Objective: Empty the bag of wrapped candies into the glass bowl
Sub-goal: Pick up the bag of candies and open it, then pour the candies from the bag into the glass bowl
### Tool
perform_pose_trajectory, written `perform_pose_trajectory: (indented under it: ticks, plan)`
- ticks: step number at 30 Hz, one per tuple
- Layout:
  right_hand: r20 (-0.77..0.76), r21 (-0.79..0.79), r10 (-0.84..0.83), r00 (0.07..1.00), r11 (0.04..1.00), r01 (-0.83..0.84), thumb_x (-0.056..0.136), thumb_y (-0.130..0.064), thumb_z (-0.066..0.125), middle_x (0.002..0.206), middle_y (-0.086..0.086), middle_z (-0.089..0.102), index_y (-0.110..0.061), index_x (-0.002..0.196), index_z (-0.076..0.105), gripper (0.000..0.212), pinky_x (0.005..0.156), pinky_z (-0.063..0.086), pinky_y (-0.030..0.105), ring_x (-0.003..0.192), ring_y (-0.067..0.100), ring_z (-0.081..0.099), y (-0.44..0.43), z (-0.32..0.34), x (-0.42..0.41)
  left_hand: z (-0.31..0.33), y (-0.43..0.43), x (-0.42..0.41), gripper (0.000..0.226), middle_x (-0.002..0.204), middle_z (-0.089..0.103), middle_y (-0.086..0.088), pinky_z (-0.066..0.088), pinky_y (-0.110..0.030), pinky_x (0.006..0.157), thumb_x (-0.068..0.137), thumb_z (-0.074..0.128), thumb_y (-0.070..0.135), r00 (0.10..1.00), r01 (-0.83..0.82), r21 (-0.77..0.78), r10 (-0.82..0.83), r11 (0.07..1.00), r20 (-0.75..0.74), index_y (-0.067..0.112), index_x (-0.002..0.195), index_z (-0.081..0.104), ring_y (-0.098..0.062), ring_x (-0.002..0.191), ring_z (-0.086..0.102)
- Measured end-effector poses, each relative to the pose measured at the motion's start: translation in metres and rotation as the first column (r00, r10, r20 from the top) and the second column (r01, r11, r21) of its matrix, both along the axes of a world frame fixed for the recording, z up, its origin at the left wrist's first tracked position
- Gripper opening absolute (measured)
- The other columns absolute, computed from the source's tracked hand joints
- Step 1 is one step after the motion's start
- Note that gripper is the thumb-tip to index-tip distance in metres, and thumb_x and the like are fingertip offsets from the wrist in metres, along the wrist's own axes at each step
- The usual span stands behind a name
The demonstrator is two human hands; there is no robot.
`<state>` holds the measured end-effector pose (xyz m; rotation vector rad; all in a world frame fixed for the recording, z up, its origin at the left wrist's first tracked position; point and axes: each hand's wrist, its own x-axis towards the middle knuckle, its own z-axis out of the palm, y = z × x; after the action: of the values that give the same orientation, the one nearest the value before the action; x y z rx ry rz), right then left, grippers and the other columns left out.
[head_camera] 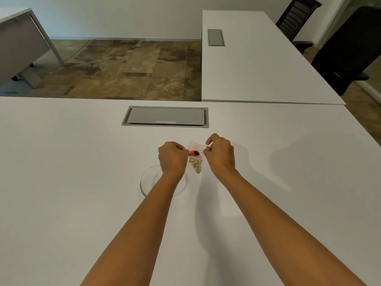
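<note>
A small clear plastic bag (195,159) hangs between my two hands above the white table (61,182). Inside it I see an orange-wrapped candy near the top and several greenish-gold wrapped ones lower down. My left hand (172,157) pinches the bag's left top edge. My right hand (220,154) pinches the right top edge, fingers closed on the plastic. The empty glass bowl (146,182) stands on the table just below and left of the bag, partly hidden under my left wrist.
A grey cable hatch (166,116) is set into the table beyond my hands. A second white desk (257,65) adjoins at the back right, with black chairs (346,52) behind it. Another desk (18,44) stands far left across the floor.
</note>
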<state>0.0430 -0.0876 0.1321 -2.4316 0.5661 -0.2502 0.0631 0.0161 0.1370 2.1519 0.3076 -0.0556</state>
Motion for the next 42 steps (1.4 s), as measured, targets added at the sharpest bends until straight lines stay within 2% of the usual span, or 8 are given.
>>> perform_pose_trajectory:
  ticks: [9, 18, 23, 26, 29, 35, 38, 42]
  plan:
    - [0.011, 0.025, 0.101, 0.995, 0.995, -0.101, 0.086, -0.007, 0.06, 0.106, 0.015, 0.065, -0.006, 0.107, 0.056, 0.022, 0.069, 0.047, 0.023, 0.085, 0.026, 0.065, 0.018, 0.004, 0.001, -0.001, -0.011, 0.0, 0.037, 0.12, 0.062, -0.016, 0.042, -0.024, 0.074, 0.084, 0.062, 0.009, 0.998, 0.06, 0.011, -0.06, 0.998, -0.012, 0.007, 0.12, 0.054, -0.024, 0.098, 0.06]
    - [-0.012, -0.133, 0.129, 0.992, 0.983, -0.13, 0.089, -0.01, 0.054, 0.111, 0.014, 0.062, -0.005, 0.102, 0.063, 0.016, 0.071, 0.045, 0.022, 0.084, 0.023, 0.06, 0.004, 0.004, -0.002, 0.002, -0.006, 0.0, 0.024, 0.107, 0.071, -0.013, 0.043, -0.021, 0.073, 0.086, 0.054, -0.006, 0.994, -0.003, 0.031, -0.001, 1.0, 0.105, 0.005, 0.1, 0.07, -0.02, 0.086, 0.063]
    - [0.052, 0.219, 0.004, 0.999, 0.976, -0.015, 0.09, -0.009, 0.053, 0.11, 0.009, 0.068, -0.007, 0.101, 0.068, 0.019, 0.074, 0.047, 0.025, 0.095, 0.026, 0.064, -0.005, -0.006, -0.001, 0.007, -0.004, 0.003, 0.023, 0.109, 0.072, -0.013, 0.051, -0.029, 0.084, 0.088, 0.054, -0.001, 0.995, -0.009, -0.016, 0.01, 1.0, 0.102, 0.005, 0.102, 0.072, -0.027, 0.095, 0.067]
    - [0.023, 0.595, -0.101, 0.995, 0.801, 0.067, 0.092, -0.014, 0.049, 0.119, 0.006, 0.062, -0.012, 0.106, 0.061, 0.019, 0.09, 0.049, 0.03, 0.11, 0.024, 0.058, -0.014, -0.019, 0.001, 0.009, 0.001, 0.007, 0.024, 0.105, 0.073, -0.014, 0.057, -0.036, 0.085, 0.086, 0.054, -0.004, 0.994, 0.006, -0.03, -0.003, 1.0, 0.106, 0.005, 0.096, 0.074, -0.029, 0.089, 0.069]
    - [-0.096, 0.875, -0.131, 0.987, 0.461, 0.147, 0.092, -0.016, 0.052, 0.127, 0.012, 0.056, -0.011, 0.117, 0.054, 0.026, 0.096, 0.048, 0.032, 0.11, 0.025, 0.056, -0.016, -0.036, 0.001, 0.014, 0.003, 0.009, 0.021, 0.106, 0.073, -0.014, 0.057, -0.041, 0.088, 0.086, 0.057, 0.0, 0.993, 0.052, -0.048, -0.046, 0.998, 0.109, 0.005, 0.097, 0.074, -0.029, 0.088, 0.07]
    - [-0.149, 0.989, -0.089, 0.985, -0.036, 0.146, 0.094, -0.032, 0.048, 0.117, 0.012, 0.06, -0.012, 0.116, 0.055, 0.03, 0.088, 0.052, 0.033, 0.109, 0.024, 0.059, -0.004, -0.054, -0.007, 0.032, 0.013, 0.01, 0.019, 0.105, 0.072, -0.015, 0.059, -0.034, 0.082, 0.083, 0.064, 0.001, 0.985, 0.17, -0.276, -0.155, 0.946, 0.076, 0.004, 0.1, 0.073, -0.022, 0.085, 0.068]
    - [-0.106, 0.987, -0.051, 0.993, -0.127, 0.099, 0.093, -0.041, 0.044, 0.117, 0.009, 0.062, -0.017, 0.114, 0.056, 0.034, 0.088, 0.053, 0.038, 0.11, 0.027, 0.061, 0.0, -0.06, -0.01, 0.031, 0.025, 0.01, 0.02, 0.104, 0.072, -0.015, 0.059, -0.038, 0.083, 0.084, 0.064, 0.003, 0.986, 0.165, -0.33, -0.16, 0.929, 0.043, 0.004, 0.102, 0.071, -0.026, 0.09, 0.069]
    - [-0.113, 0.993, -0.003, 0.994, -0.033, 0.113, 0.089, -0.041, 0.051, 0.112, 0.007, 0.064, -0.021, 0.103, 0.063, 0.027, 0.088, 0.053, 0.039, 0.104, 0.024, 0.063, 0.004, -0.066, -0.013, 0.017, 0.044, 0.015, 0.021, 0.106, 0.072, -0.015, 0.059, -0.042, 0.083, 0.085, 0.064, 0.006, 0.994, 0.111, -0.287, -0.104, 0.952, 0.04, 0.005, 0.104, 0.071, -0.028, 0.091, 0.069]
